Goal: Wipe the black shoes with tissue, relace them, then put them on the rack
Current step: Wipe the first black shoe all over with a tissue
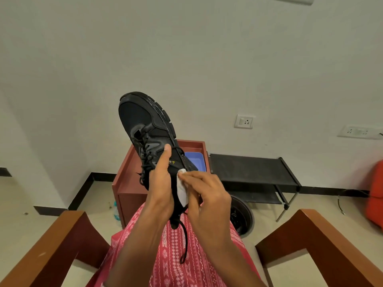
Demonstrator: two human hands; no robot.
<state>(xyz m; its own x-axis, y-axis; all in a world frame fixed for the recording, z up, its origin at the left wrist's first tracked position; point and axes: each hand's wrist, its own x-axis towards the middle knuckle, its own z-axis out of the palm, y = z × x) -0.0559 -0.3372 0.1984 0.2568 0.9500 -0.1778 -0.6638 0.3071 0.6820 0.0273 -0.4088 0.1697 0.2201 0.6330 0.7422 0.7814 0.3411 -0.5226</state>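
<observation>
A black shoe is held up in front of me, toe pointing away and up, its laces loose with one lace end hanging over my lap. My left hand grips the shoe near the heel, thumb pressed on its side. My right hand presses a white tissue against the side of the shoe near the heel. A black two-shelf shoe rack stands by the wall to the right. A second shoe is not in view.
A red-brown wooden cabinet stands right behind the shoe, with a blue tray on top. A dark round bin sits on the floor under the rack. Wooden chair arms flank my lap. An orange object is at far right.
</observation>
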